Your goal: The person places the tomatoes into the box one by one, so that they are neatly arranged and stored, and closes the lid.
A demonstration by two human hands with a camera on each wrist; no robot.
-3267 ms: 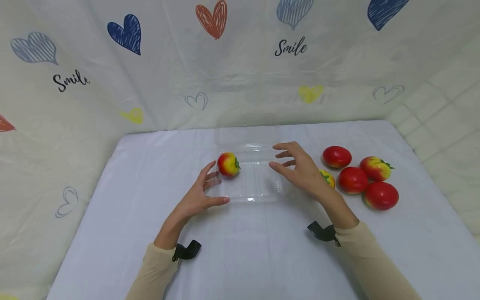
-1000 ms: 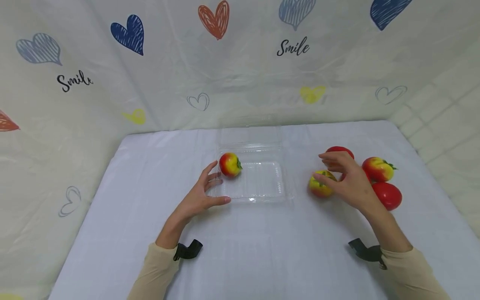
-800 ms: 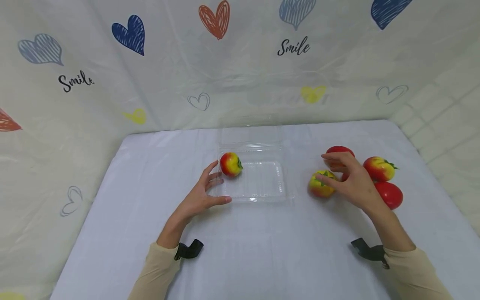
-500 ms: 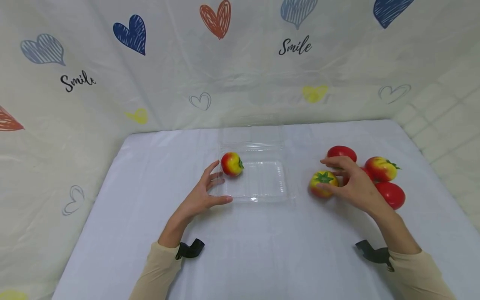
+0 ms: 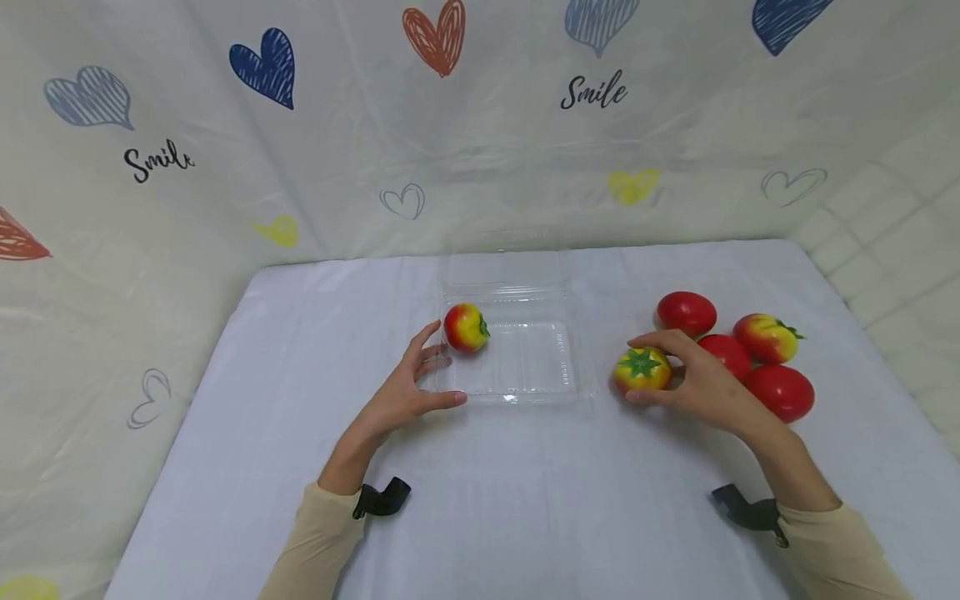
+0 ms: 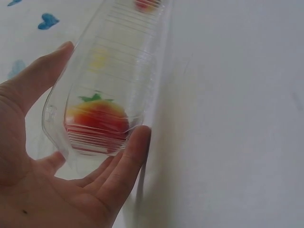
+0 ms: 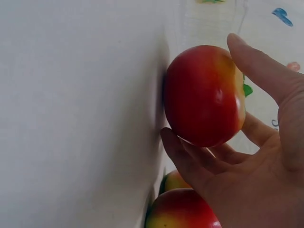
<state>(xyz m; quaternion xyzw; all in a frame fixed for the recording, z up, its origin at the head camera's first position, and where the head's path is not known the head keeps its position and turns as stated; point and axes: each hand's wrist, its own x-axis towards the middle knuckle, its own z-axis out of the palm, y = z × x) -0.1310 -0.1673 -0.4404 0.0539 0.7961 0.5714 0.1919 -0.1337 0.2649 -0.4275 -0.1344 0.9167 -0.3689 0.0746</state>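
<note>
A clear plastic container (image 5: 517, 395) with its lid raised at the back stands mid-table, a red-and-yellow fruit (image 5: 465, 327) in its left part. My left hand (image 5: 397, 396) grips the container's left side; in the left wrist view, thumb and fingers of that hand (image 6: 71, 175) lie around its end, the fruit (image 6: 97, 121) showing through the plastic. To the right, my right hand (image 5: 701, 383) curves around a yellow-red fruit (image 5: 642, 372) with a green star-shaped calyx. The right wrist view has the fruit (image 7: 204, 95) between thumb and fingers of this hand (image 7: 251, 166).
Right of and behind my right hand lie several more fruits: a red one (image 5: 686, 312) at the back, a red-yellow one (image 5: 767, 337) with a green stem, and red ones (image 5: 782, 392) nearer. A cloth (image 5: 337, 167) printed with hearts hangs behind the white-covered table (image 5: 487, 517).
My right hand has moved from above the container to the fruits on the right, then lowered around the yellow-red fruit, whose calyx now faces up more. My left hand stays at the container.
</note>
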